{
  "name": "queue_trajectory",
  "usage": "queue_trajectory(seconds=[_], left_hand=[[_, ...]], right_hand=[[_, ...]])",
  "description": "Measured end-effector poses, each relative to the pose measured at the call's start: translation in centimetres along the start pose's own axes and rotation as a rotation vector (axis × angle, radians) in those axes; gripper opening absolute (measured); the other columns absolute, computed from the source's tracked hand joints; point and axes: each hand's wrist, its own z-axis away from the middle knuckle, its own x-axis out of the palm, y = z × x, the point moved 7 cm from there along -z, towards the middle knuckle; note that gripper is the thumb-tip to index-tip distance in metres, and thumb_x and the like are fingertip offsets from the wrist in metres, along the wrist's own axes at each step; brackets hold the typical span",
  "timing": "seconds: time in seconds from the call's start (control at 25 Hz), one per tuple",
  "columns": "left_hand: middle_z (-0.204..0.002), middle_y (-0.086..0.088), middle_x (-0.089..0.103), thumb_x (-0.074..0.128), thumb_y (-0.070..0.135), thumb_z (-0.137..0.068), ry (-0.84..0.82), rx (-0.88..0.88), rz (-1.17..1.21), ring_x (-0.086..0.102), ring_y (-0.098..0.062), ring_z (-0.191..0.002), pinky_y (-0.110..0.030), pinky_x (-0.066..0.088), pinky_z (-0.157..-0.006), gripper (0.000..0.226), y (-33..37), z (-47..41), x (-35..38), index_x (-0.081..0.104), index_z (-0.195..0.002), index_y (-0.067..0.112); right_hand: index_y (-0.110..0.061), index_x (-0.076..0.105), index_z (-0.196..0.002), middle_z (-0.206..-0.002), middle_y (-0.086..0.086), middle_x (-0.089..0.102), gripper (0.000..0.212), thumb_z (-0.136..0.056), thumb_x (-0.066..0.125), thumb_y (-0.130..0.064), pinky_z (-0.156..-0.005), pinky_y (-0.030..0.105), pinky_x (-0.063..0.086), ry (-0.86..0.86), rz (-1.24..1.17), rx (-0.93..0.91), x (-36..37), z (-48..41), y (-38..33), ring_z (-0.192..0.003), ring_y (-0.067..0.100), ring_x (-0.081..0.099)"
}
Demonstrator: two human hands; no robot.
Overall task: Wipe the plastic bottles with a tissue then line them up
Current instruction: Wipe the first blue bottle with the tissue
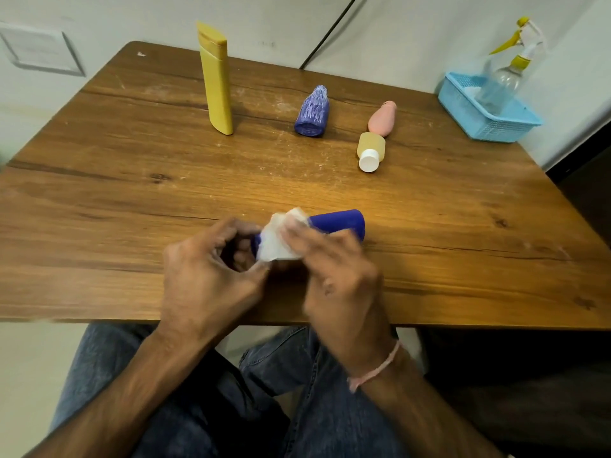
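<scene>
A blue plastic bottle [340, 223] lies sideways just above the near edge of the wooden table [115, 193]. My left hand [208, 269] grips its left end. My right hand [334, 262] presses a white tissue [281, 239] onto the bottle's middle. Farther back, a tall yellow bottle [218, 81] stands upright. A purple scratched bottle [312, 112], a pink bottle [383, 119] and a small beige bottle with a white cap [371, 152] lie on their sides.
A light blue basket [486, 117] sits at the table's back right corner with a clear spray bottle [506, 77] in it. A black cable [330, 31] runs down the wall behind. My legs in jeans show below the table edge.
</scene>
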Motion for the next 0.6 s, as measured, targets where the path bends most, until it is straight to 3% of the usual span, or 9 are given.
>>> queue_trajectory(seconds=[0.16,0.4,0.52,0.6], left_hand=[[-0.068,0.002,0.071,0.077,0.055,-0.069,-0.02,-0.096,0.111,0.071,-0.019,-0.061,-0.038,0.061,-0.063,0.039,-0.8,-0.4,0.7,0.074,-0.1,0.032],[-0.072,0.006,0.072,0.085,0.031,-0.072,-0.052,-0.064,0.012,0.068,-0.013,-0.063,-0.039,0.059,-0.061,0.027,-0.7,-0.4,0.5,0.075,-0.097,0.027],[-0.069,0.006,0.07,0.079,0.061,-0.065,-0.058,-0.084,0.051,0.07,-0.015,-0.06,-0.036,0.06,-0.06,0.041,-0.4,-0.4,0.7,0.074,-0.095,0.033],[-0.068,0.007,0.069,0.075,0.067,-0.064,-0.045,-0.055,0.033,0.068,-0.009,-0.059,-0.032,0.059,-0.058,0.045,0.1,-0.3,0.7,0.073,-0.093,0.033]], right_hand=[[-0.005,0.069,-0.122,-0.122,0.006,0.071,0.049,-0.08,0.061,0.019,-0.08,0.041,0.058,0.068,0.233,0.292,-2.6,-1.7,6.8,-0.096,0.026,0.064],[-0.008,0.069,-0.124,-0.128,0.003,0.068,0.057,-0.076,0.056,0.022,-0.086,0.02,0.051,-0.143,-0.09,-0.02,0.1,-0.7,-0.8,-0.088,0.02,0.058],[-0.011,0.07,-0.123,-0.124,-0.001,0.07,0.06,-0.075,0.055,0.023,-0.08,0.028,0.055,-0.053,0.083,0.141,-1.5,-2.1,4.4,-0.088,0.02,0.059],[-0.011,0.071,-0.121,-0.122,0.0,0.071,0.057,-0.077,0.055,0.021,-0.08,0.038,0.057,0.002,0.173,0.267,-2.1,-2.4,5.5,-0.091,0.024,0.061]])
